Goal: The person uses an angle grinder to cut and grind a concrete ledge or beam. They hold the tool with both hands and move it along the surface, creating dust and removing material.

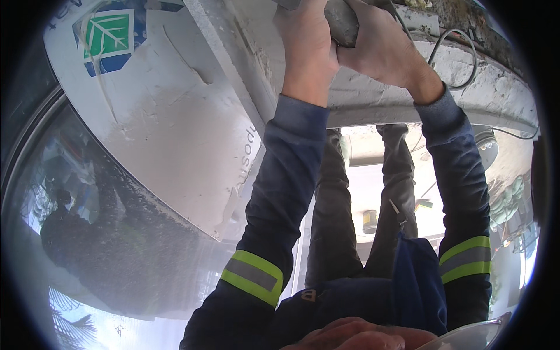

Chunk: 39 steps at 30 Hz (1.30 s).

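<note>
Both of my hands reach up to the top edge of the view and close around a grey, dusty, rounded object (343, 22). It looks like the body of a hand tool, but its exact kind is hidden by my hands and the edge of the picture. My left hand (304, 44) grips its left side, with the fingertips cut off. My right hand (376, 46) wraps over its right side, thumb side close against the left hand. A dusty white ledge (373, 96) lies just beneath both hands.
On the left is a scuffed white panel (169, 134) with a green and blue emblem, beside dark reflective glass (111, 233). A thin grey cable (475, 55) loops at the upper right. Below the ledge, a small round container (370, 221) stands near my legs.
</note>
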Each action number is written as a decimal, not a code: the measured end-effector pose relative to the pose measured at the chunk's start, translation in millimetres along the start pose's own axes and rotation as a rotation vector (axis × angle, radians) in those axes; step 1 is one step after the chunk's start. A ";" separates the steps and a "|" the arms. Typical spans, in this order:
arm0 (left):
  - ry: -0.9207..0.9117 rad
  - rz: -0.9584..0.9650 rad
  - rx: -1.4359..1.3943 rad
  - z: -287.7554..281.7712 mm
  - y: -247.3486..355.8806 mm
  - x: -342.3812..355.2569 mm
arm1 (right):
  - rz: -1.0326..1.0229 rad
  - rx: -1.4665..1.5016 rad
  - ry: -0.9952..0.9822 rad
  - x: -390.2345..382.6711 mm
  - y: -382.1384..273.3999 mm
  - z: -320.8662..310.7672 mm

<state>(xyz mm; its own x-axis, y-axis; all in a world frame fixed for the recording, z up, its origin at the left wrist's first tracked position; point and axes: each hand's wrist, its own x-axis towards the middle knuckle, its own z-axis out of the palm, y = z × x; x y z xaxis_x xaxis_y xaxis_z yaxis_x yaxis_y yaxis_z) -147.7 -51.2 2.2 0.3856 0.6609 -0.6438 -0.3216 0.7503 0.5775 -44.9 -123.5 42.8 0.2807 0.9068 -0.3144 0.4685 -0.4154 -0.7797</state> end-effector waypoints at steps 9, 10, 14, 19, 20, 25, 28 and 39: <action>0.044 0.057 -0.032 7.5 -24.1 -15.3 | -0.025 0.130 -0.034 -18.0 14.9 -6.0; 0.037 0.051 -0.036 6.1 -25.7 -15.5 | -0.033 0.137 -0.041 -18.9 16.8 -5.5; 0.035 0.048 -0.044 7.6 -24.9 -17.7 | -0.024 0.163 -0.043 -19.7 16.5 -3.6; 0.017 -0.003 0.005 9.6 -7.5 -10.4 | -0.066 0.172 -0.022 -8.9 8.0 -4.0; 0.004 -0.017 0.003 8.4 -4.1 -6.4 | -0.081 0.195 -0.022 -5.5 7.5 -3.0; -0.001 -0.014 0.008 12.4 8.0 9.7 | -0.110 0.168 0.030 10.6 2.3 -2.6; -0.036 -0.021 0.011 7.4 12.8 24.0 | -0.089 0.184 -0.010 22.2 1.0 -1.4; -0.021 0.054 0.086 1.8 -2.1 -1.3 | -0.082 0.132 0.051 -4.9 9.6 6.1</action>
<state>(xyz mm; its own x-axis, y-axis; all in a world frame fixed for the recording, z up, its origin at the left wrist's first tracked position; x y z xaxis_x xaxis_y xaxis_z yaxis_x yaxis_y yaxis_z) -146.0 -53.6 2.7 0.3882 0.6990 -0.6006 -0.2669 0.7090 0.6527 -46.8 -131.5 33.6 0.2900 0.9310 -0.2216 0.3787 -0.3243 -0.8668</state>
